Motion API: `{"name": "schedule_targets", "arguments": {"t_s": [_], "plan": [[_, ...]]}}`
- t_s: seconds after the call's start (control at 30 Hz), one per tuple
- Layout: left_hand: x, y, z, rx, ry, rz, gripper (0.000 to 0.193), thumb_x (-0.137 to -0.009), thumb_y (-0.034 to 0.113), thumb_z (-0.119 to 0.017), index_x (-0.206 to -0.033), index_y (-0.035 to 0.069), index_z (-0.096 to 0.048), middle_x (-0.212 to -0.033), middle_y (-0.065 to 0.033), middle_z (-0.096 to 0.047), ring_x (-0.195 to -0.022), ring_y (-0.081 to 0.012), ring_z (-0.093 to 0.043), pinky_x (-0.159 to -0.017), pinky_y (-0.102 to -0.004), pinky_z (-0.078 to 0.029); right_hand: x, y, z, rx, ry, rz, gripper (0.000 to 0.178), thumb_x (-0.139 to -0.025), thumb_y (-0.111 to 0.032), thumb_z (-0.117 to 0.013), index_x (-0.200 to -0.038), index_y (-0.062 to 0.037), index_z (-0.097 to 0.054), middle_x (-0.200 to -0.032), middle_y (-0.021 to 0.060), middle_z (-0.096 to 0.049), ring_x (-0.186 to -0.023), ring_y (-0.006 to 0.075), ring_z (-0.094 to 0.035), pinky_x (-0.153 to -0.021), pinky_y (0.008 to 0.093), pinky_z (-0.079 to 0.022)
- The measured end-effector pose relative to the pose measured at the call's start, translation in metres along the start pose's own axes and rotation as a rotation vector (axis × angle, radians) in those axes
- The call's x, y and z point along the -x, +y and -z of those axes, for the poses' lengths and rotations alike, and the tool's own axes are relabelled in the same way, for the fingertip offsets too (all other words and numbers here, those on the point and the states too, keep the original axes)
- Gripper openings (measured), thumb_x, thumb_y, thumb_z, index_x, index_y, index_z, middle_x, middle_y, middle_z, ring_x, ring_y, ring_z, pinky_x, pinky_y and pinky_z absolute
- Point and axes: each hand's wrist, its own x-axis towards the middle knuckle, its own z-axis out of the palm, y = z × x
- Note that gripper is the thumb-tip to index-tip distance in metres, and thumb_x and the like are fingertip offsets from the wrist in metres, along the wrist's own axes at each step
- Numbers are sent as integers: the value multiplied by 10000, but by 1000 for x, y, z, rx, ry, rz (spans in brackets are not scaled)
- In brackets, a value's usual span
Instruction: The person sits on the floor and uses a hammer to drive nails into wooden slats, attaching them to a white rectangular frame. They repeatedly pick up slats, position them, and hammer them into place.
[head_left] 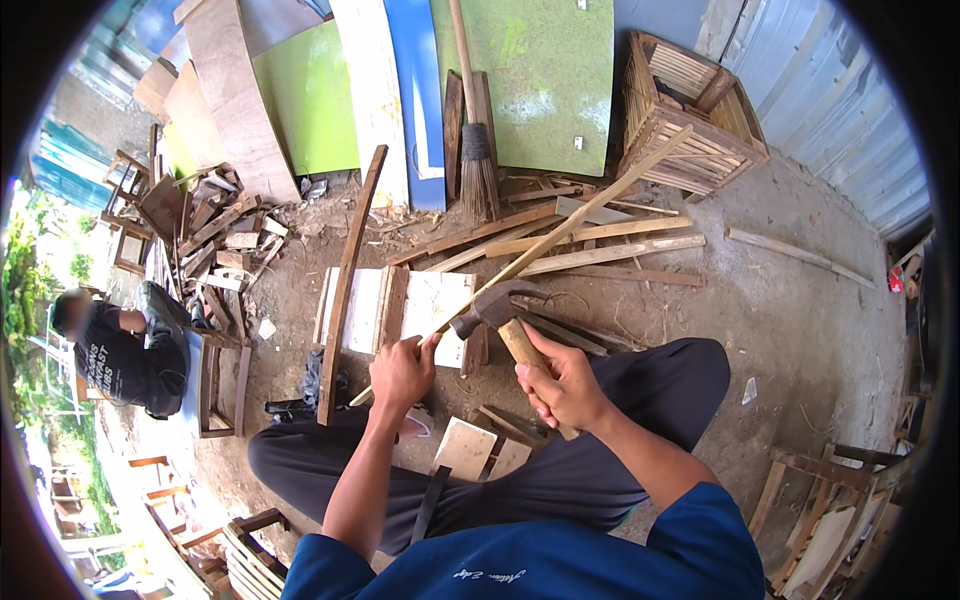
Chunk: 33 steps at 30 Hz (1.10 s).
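My right hand (565, 388) is wrapped round the wooden handle of a claw hammer (518, 340). The hammer's dark metal head is up over a long thin wooden strip (590, 205); whether the two touch I cannot tell. Closed round the strip near its lower end is my left hand (402, 374). From there the strip slants away to the far right. Beneath it, between my knees, lies a low white-topped wooden piece (430, 312) with brown battens. A darker batten (352, 280) leans across that piece's left side.
Loose planks (615, 255) lie ahead on the dirt floor. A broom (475, 160) leans against green and blue boards. Far right stands a slatted wooden crate (690, 120). Scrap wood (225, 235) is heaped at left, where another person (130, 350) sits. Wooden frames (830, 520) stand at lower right.
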Motion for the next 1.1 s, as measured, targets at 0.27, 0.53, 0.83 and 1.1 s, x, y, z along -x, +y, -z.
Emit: {"name": "schedule_targets", "arguments": {"t_s": [0.27,0.53,0.83,1.1], "plan": [[3,7,-52,341,81,279,633,-1099,400,-476,-805,-119,-688,-615,-320,-582,-558,-446,-637,-597,-517,-482,-14,-6,2,256,191,361,709,-1022,-69,-613,-1646,-87,-277,-730,-9,-562,-505,50,-492,-441,250,-451],[1,-16,-35,369,-84,168,675,-1036,536,-574,-772,-68,-718,-614,-213,-655,-630,-349,-701,-650,-461,-532,-39,10,48,520,379,239,696,-992,-76,-654,-1614,-64,-342,-1074,231,-718,-859,309,-726,-748,368,-573],[-36,82,-4,928,-107,113,372,-992,364,-728,-990,-5,-775,-636,8,-627,-512,-53,-498,-463,-268,-378,-33,35,55,988,315,399,740,-936,-67,-692,-1603,-135,-377,-1126,280,-694,-1000,472,-679,-826,496,-563],[-54,116,-1,975,-152,149,318,-967,263,-773,-1142,-3,-773,-608,29,-574,-455,-50,-461,-426,-260,-350,-31,43,52,1075,310,404,743,-929,-74,-697,-1601,-183,-399,-963,227,-693,-867,449,-684,-752,499,-550]]}}
